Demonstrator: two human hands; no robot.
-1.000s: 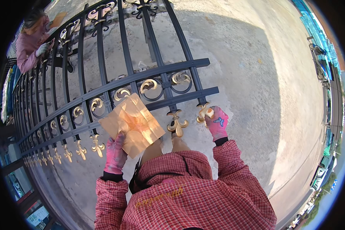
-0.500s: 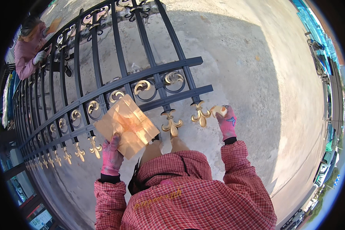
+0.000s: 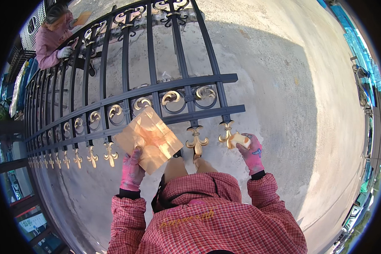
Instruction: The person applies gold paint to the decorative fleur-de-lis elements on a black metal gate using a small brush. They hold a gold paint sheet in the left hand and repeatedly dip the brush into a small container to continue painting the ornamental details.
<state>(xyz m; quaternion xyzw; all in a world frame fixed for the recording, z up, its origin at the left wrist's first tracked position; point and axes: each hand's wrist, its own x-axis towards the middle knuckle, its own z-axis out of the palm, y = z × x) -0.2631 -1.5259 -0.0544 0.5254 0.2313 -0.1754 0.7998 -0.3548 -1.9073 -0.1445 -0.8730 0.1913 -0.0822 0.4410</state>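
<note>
Compared with half a second ago, the right hand [image 3: 252, 155] and its pale sponge [image 3: 240, 139] are closer to the last gold tip [image 3: 226, 130]. Now the sponge covers a bit of the tip's right curl. I can't tell how hard it presses, or if it really touches. The right hand is closed around the sponge, with the thumb in front.

That last gold tip is at the right end of the black fence [image 3: 209, 113], on the near edge, and it points back at the person. More gold tips [image 3: 110, 155] make a long row on the same near edge, going off to the left. Gold curls [image 3: 171, 97] sit between the two long bars.

The left hand [image 3: 132, 169] pinches a brown paper [image 3: 150, 139] by its lower corner, with the thumb on top. The paper is flat, square and creased, and it hides a piece of the fence's near edge. I can't tell if they touch. Both hands wear pink gloves with black cuffs.

At the far left part of the fence is another person [image 3: 51, 40], with one pale-gloved hand [image 3: 65, 52] near the bars. The gray ground [image 3: 279, 84] is shady by the fence and sunny on the right.
</note>
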